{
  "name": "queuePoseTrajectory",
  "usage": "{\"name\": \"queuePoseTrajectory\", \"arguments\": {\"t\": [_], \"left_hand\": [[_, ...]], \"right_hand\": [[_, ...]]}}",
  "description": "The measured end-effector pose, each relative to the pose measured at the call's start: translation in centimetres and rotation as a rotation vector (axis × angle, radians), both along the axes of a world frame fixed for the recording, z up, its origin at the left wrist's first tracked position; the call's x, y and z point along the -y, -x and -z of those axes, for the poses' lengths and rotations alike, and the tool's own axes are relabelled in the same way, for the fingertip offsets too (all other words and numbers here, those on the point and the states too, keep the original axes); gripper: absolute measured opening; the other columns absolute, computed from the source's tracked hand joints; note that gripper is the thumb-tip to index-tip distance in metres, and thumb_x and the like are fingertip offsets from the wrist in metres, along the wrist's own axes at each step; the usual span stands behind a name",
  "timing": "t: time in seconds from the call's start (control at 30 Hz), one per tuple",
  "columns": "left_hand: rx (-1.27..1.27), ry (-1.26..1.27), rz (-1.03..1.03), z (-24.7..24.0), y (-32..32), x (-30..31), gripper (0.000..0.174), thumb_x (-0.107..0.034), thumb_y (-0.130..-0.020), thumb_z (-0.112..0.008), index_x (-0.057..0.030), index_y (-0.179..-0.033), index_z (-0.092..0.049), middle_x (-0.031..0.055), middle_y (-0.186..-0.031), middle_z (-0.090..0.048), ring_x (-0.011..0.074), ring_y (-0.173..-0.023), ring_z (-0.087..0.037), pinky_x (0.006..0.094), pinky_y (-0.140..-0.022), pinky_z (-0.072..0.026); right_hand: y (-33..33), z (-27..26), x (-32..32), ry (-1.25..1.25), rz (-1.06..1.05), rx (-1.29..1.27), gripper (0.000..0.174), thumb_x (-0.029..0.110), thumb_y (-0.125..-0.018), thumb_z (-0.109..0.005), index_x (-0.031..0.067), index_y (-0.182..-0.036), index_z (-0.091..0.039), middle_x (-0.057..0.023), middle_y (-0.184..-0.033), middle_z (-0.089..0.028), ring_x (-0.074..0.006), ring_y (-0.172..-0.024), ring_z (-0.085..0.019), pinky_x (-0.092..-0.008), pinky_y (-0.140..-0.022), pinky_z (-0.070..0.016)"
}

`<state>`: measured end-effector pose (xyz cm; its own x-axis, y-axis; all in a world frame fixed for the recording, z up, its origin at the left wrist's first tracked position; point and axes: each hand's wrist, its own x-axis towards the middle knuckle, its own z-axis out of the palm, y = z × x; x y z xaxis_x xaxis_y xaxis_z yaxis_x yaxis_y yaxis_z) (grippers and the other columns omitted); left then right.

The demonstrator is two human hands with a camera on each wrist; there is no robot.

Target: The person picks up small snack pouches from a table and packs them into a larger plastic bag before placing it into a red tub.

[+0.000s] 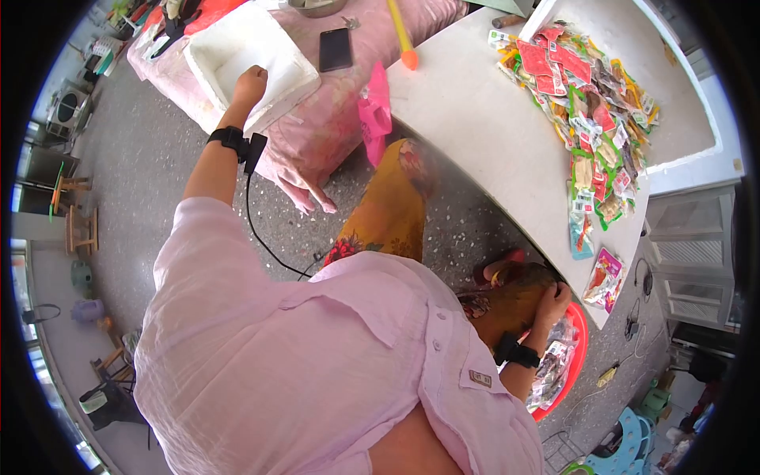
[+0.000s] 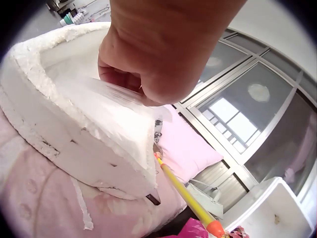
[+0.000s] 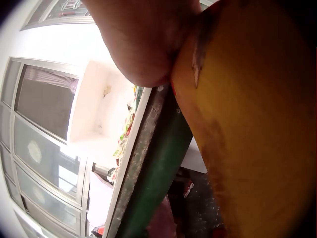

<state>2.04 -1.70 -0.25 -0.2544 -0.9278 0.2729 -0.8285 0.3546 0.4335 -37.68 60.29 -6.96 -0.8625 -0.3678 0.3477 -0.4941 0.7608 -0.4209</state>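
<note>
My left hand (image 1: 251,83) is over the white foam box (image 1: 207,63) on the pink-covered table. In the left wrist view its curled fingers pinch a piece of clear plastic film (image 2: 119,94), which spreads out above the box's inside. My right hand (image 1: 554,302) rests at the knee of the yellow-brown trousers (image 1: 507,305), close to the white table's corner. Its fingers are partly hidden, and nothing shows in its grasp. Beneath that forearm stands a red basin (image 1: 584,348) with packed goods in clear wrapping (image 1: 554,368).
Many small coloured food packets (image 1: 590,119) are heaped on the white table (image 1: 467,103), before a white tray-like box (image 1: 689,103). One pink packet (image 1: 606,279) lies by its corner. A phone (image 1: 336,50), a yellow stick (image 1: 400,32) and a pink plastic bag (image 1: 375,111) are near the foam box.
</note>
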Motion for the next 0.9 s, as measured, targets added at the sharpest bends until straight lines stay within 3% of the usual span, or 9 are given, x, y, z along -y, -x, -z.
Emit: {"name": "queuePoseTrajectory", "arguments": {"t": [0.13,0.23,0.3,0.37,0.5,0.53,0.63,0.73,0.9], "left_hand": [[-0.263,-0.021,0.165,-3.0,2.5,-2.7,0.025,-0.026,-0.077,-0.047,-0.0028,-0.081,-0.055,0.0138,-0.074,-0.058,0.0257,-0.071,-0.056,0.033,-0.066,-0.0421],[-0.531,-0.418,0.321,-5.4,6.3,-7.5,0.02,-0.023,-0.08,-0.049,-0.004,-0.076,-0.055,-0.0024,-0.06,-0.047,0.0051,-0.056,-0.042,0.0199,-0.052,-0.0352],[-0.599,-0.499,0.451,-6.1,9.4,-11.3,0.019,-0.021,-0.08,-0.049,-0.004,-0.076,-0.055,-0.0026,-0.061,-0.047,0.005,-0.056,-0.041,0.0191,-0.052,-0.035],[-0.664,-0.525,0.556,-5.6,12.7,-14.9,0.016,-0.019,-0.081,-0.048,-0.0043,-0.078,-0.055,-0.0032,-0.063,-0.048,0.0047,-0.054,-0.041,0.0185,-0.051,-0.0348],[-0.5,-0.557,0.731,-2.8,19.1,-21.2,0.017,-0.019,-0.081,-0.047,-0.0031,-0.079,-0.054,0.0031,-0.064,-0.05,0.0096,-0.059,-0.047,0.0226,-0.057,-0.0387],[-0.467,-0.394,0.854,-1.8,20.4,-22.8,0.018,-0.018,-0.08,-0.046,-0.0013,-0.079,-0.053,0.0086,-0.064,-0.05,0.0145,-0.063,-0.049,0.0263,-0.061,-0.0398],[-0.44,-0.505,0.901,0.4,23.6,-26.3,0.023,-0.022,-0.079,-0.044,0.0001,-0.076,-0.051,0.0127,-0.066,-0.051,0.0198,-0.062,-0.049,0.0304,-0.061,-0.0394],[-0.402,-0.586,0.983,0.6,25.0,-29.4,0.019,-0.019,-0.08,-0.046,-0.0009,-0.077,-0.052,0.0036,-0.062,-0.047,0.0097,-0.061,-0.043,0.0239,-0.057,-0.037],[-0.42,-0.622,0.947,1.7,25.7,-30.9,0.02,-0.02,-0.08,-0.045,-0.0006,-0.075,-0.051,0.0044,-0.06,-0.047,0.0105,-0.059,-0.043,0.0242,-0.055,-0.0371]], "right_hand": [[-0.5,-0.1,0.2,0.154,0.017,0.027,0.021,0.014,-0.076,-0.05,-0.0031,-0.088,-0.054,-0.018,-0.086,-0.055,-0.0314,-0.082,-0.051,-0.0367,-0.075,-0.0394],[-1.6,-1.6,1.5,0.296,-0.003,0.014,0.019,0.013,-0.076,-0.052,-0.0028,-0.085,-0.055,-0.016,-0.079,-0.057,-0.026,-0.072,-0.054,-0.0319,-0.066,-0.0426],[-3.1,-4.1,3.6,0.417,-0.058,0.112,0.014,0.011,-0.077,-0.053,-0.0014,-0.083,-0.053,-0.007,-0.076,-0.053,-0.0126,-0.069,-0.049,-0.0239,-0.064,-0.0409],[-4.2,-5.7,6.2,0.503,-0.126,0.119,0.011,0.009,-0.077,-0.053,-0.0006,-0.081,-0.053,-0.0065,-0.073,-0.052,-0.0132,-0.067,-0.049,-0.024,-0.062,-0.0404],[-5.9,-6.3,11.8,0.818,-0.282,0.738,0.019,0.008,-0.077,-0.052,0.0002,-0.094,-0.048,-0.006,-0.08,-0.054,-0.0106,-0.072,-0.051,-0.0214,-0.061,-0.0415],[-6.6,-6.9,13.4,0.843,-0.301,0.836,0.022,0.009,-0.078,-0.051,0.0008,-0.098,-0.047,-0.006,-0.081,-0.054,-0.0112,-0.072,-0.052,-0.0215,-0.061,-0.042],[-7.4,-7.3,17.4,0.779,-0.308,1.121,0.027,0.015,-0.079,-0.049,0.0016,-0.101,-0.044,-0.0056,-0.082,-0.053,-0.0125,-0.072,-0.053,-0.0218,-0.06,-0.0433],[-7.9,-6.3,19.5,0.817,-0.37,1.216,0.024,0.019,-0.079,-0.048,0.0013,-0.095,-0.047,-0.0049,-0.079,-0.053,-0.0111,-0.069,-0.052,-0.0212,-0.057,-0.0423],[-7.6,-5.2,19.5,0.9,-0.3,1.193,0.016,0.02,-0.079,-0.049,0.0035,-0.08,-0.05,-0.0022,-0.069,-0.052,-0.0083,-0.059,-0.047,-0.0197,-0.052,-0.039]]}}
